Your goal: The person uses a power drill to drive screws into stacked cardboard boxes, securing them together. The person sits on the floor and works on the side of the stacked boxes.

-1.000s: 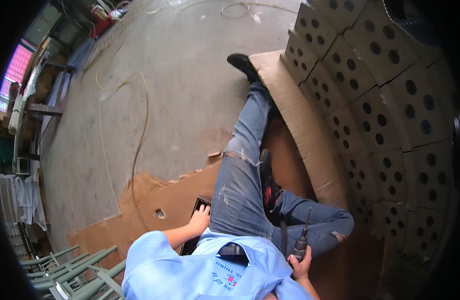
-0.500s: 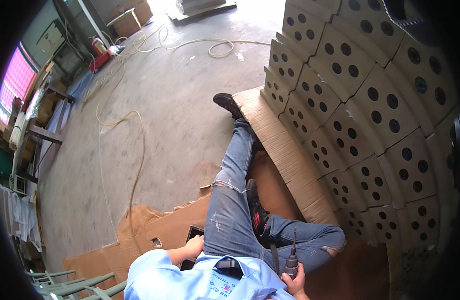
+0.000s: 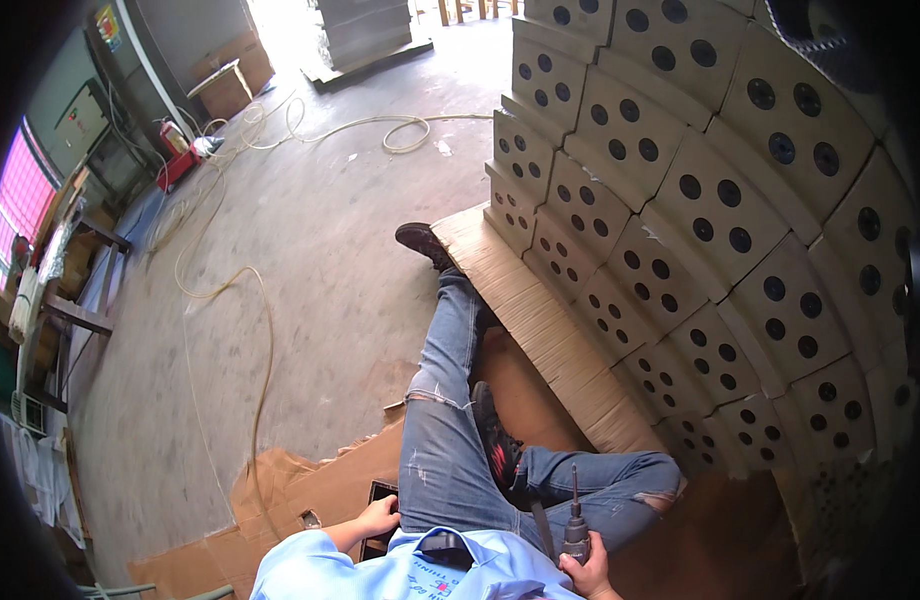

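We see flattened cardboard (image 3: 330, 488) at left, then our left hand (image 3: 380, 515) at a dark open box (image 3: 382, 487) beside our outstretched leg (image 3: 438, 450); whether it grips anything, we cannot tell. Our right hand (image 3: 592, 572) wraps a drill (image 3: 577, 540) (bit (image 3: 575, 485) pointing away from us) near our bent leg (image 3: 605, 482), with stacked cartons (image 3: 708, 212) further right.

One left hand (image 3: 382, 515) and one right hand (image 3: 592, 574) shown, one drill (image 3: 577, 540) held, one box (image 3: 374, 491) partly hidden, two shoes (image 3: 421, 239) worn, two legs (image 3: 435, 450) seen, at least one hose (image 3: 265, 345) laid, over a dozen blocks (image 3: 715, 211) stacked, four dark circles (image 3: 702, 229) borne by each shown whole
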{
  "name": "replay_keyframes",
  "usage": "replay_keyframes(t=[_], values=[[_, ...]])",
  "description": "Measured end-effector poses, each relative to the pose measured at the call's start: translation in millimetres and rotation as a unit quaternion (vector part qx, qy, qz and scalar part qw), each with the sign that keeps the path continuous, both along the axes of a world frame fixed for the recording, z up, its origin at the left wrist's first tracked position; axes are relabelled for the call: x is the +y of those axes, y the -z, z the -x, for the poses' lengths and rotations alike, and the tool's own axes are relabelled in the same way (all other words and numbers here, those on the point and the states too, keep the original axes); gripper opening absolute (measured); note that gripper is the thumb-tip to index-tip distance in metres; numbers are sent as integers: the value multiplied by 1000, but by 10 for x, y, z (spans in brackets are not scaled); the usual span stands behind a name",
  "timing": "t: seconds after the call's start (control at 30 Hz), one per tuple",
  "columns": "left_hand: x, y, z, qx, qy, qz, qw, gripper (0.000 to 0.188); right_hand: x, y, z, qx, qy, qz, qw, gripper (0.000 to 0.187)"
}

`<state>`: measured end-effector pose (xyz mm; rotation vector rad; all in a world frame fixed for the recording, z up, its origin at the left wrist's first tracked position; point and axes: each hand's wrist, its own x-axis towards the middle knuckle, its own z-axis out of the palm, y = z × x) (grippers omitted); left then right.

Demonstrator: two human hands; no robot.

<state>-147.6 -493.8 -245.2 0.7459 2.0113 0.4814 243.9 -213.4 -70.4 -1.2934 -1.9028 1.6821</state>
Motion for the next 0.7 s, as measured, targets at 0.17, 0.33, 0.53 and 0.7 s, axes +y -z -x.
replay_keyframes(t=[0.17,0.33,0.53,0.7], values=[[51,24,103,-143,-85,66,984,30,-3,-91,66,30,19,28,999,55],[-44,205,78,-84,-34,42,995,28,-7,-72,41,14,16,3,1000,55],[18,179,37,-86,-46,32,995,29,-23,-12,14,7,16,-3,1000,55],[74,-67,27,-118,-101,54,986,39,-16,32,-10,8,4,-16,1000,52]])
